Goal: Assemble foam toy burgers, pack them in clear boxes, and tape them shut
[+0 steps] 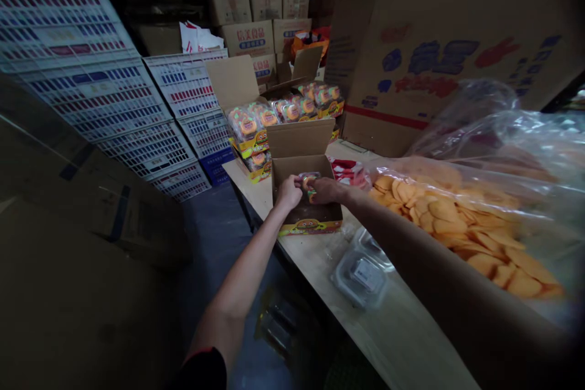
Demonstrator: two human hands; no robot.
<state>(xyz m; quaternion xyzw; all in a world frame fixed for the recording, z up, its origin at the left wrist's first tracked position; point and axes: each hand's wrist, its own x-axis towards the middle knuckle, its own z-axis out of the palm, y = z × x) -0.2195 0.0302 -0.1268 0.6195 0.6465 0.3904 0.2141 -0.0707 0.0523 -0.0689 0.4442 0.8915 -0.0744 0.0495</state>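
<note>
My left hand (289, 191) and my right hand (325, 190) meet over a small open display box (311, 224) printed with a burger picture, which stands on a wooden table (320, 262). Together they grip a small clear candy pack (309, 181) with orange and green inside, just at the box's mouth. The box's lid flap (299, 138) stands upright behind the hands. My left sleeve is dark with a red edge.
Behind the box, filled display boxes of the same packs (256, 128) are stacked. A big clear bag of orange pieces (461, 219) lies at right. Empty clear plastic shells (361, 268) lie near the table's edge. White crates (137, 109) and cartons (439, 42) surround the table.
</note>
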